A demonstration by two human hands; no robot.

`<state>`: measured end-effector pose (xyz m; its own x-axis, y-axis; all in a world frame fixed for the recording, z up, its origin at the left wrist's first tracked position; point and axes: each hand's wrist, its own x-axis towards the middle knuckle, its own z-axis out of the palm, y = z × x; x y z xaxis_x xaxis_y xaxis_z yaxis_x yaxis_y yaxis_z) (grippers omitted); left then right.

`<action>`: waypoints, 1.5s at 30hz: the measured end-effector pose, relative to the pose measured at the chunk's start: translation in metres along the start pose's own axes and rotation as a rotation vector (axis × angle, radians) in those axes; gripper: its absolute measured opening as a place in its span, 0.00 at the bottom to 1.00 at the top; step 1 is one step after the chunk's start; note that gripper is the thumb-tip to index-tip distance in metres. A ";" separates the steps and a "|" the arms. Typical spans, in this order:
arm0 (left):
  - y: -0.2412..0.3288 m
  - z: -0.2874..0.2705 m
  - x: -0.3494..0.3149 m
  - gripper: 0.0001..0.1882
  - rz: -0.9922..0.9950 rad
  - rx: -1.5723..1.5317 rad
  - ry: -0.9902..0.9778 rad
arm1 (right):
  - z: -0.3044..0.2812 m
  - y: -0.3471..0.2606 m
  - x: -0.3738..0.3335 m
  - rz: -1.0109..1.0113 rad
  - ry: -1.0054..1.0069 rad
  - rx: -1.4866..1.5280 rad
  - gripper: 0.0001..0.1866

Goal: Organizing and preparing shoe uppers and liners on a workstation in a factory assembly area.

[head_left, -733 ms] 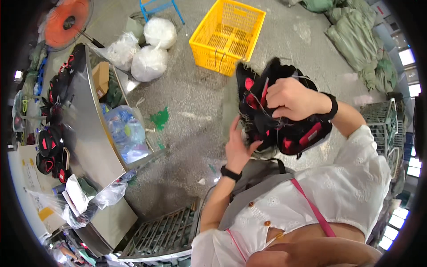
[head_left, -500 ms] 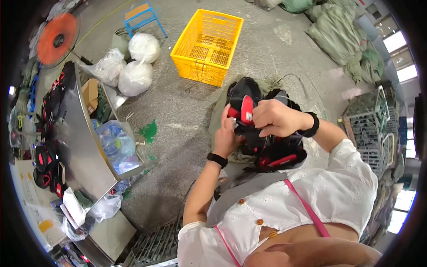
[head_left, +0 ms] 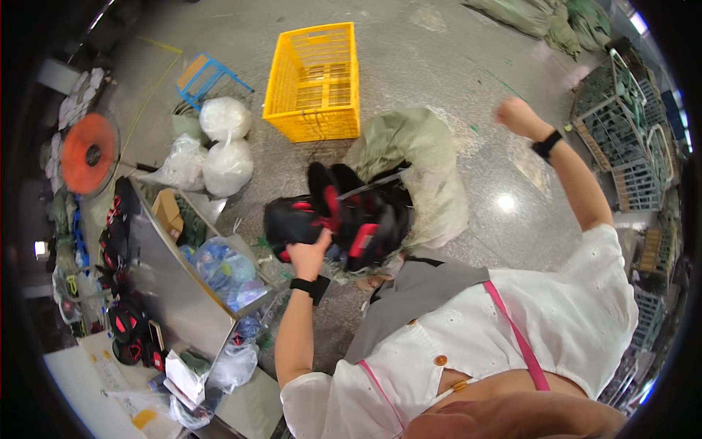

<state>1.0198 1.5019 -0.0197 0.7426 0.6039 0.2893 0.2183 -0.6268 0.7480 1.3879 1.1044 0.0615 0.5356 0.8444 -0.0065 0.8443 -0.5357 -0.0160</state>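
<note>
Visibly, the bundle (head_left: 351, 212) consists of several black, soft-looking pieces with bright red patches, crowded together at uneven angles. Two rounded black tips stand up near its middle, with red just below them. A broad black piece juts out to the left, and a red panel shows on the near side. Outlines are smeared by motion, so stitching and finish cannot be assessed. A thin, pale strip crosses the upper right part.

Location: in front of the person, nearer than the yellow crate (head_left: 311, 126) and at the left side of the pale green sack (head_left: 442, 197), which curves around its far and right sides. Whether any portion lies inside the sack cannot be determined.

The left hand (head_left: 307, 256) grips the bundle at its near left side, thumb laid on the front; the other fingers are mostly hidden. The right hand (head_left: 521, 119) is raised well apart from it, beyond the sack, fingers curled into a fist; blur prevents telling whether it contains anything.
</note>
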 end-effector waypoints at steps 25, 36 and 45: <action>0.044 -0.041 0.056 0.28 -0.120 0.831 -0.086 | -0.071 -0.242 0.091 -0.830 -0.776 1.333 0.16; -0.026 -0.073 0.148 0.31 -0.497 0.368 0.475 | 0.180 -0.100 -0.104 -0.548 -0.851 0.047 0.11; 0.068 -0.270 0.250 0.21 -0.210 -0.105 0.775 | 0.181 -0.102 -0.076 -0.291 -0.609 -0.050 0.20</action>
<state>1.0488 1.7433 0.2643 0.0350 0.8974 0.4398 0.2154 -0.4365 0.8735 1.2580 1.0949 -0.1170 0.1938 0.7973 -0.5716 0.9601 -0.2738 -0.0563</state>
